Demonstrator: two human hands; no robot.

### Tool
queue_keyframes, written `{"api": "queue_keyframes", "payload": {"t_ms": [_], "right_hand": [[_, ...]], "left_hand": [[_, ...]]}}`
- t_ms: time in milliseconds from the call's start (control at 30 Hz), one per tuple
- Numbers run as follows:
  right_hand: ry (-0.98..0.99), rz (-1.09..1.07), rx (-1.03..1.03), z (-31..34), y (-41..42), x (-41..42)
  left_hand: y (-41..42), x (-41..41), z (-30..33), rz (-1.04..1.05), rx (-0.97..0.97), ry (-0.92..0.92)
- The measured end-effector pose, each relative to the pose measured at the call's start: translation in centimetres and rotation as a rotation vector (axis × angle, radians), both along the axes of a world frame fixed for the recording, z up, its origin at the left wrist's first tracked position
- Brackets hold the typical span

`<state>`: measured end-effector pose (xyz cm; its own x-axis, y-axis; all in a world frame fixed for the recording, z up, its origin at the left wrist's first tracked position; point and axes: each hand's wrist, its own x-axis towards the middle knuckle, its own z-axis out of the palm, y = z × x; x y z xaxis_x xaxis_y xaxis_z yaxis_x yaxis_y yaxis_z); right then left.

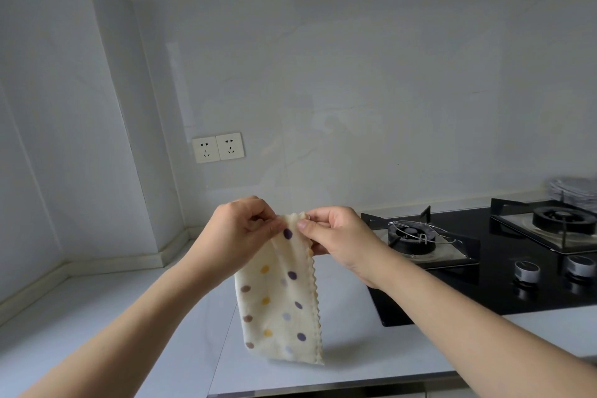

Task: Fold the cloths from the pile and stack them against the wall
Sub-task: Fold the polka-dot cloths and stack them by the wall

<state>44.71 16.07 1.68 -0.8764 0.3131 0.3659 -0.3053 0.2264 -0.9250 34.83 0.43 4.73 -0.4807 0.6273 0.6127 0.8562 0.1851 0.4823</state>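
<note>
A cream cloth (280,300) with purple, yellow and brown dots hangs in the air above the white counter (97,317). Its top edge is bunched between my two hands. My left hand (240,229) pinches the top edge from the left. My right hand (336,236) pinches the same edge from the right, thumb in front. The cloth's lower end hangs just over the counter. A stack of grey cloths (573,192) lies at the far right by the wall, behind the stove.
A black gas hob (484,287) with two burners and two knobs fills the right side of the counter. A double wall socket (218,148) sits on the back wall. The wall juts out in a corner at the left.
</note>
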Motion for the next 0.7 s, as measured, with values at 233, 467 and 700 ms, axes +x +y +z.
{"api": "queue_keyframes", "payload": {"t_ms": [233,467,700], "right_hand": [[-0.036,-0.07,0.076,-0.2,0.0,-0.3],[-0.041,-0.181,0.206,-0.3,0.2,-0.5],[-0.031,-0.285,0.454,0.0,-0.4,-0.3]], "left_hand": [[0.1,0.2,0.1,0.041,0.024,0.003],[-0.6,0.0,0.3,0.034,-0.036,0.004],[-1.0,0.0,0.4,0.053,-0.102,-0.03]]}}
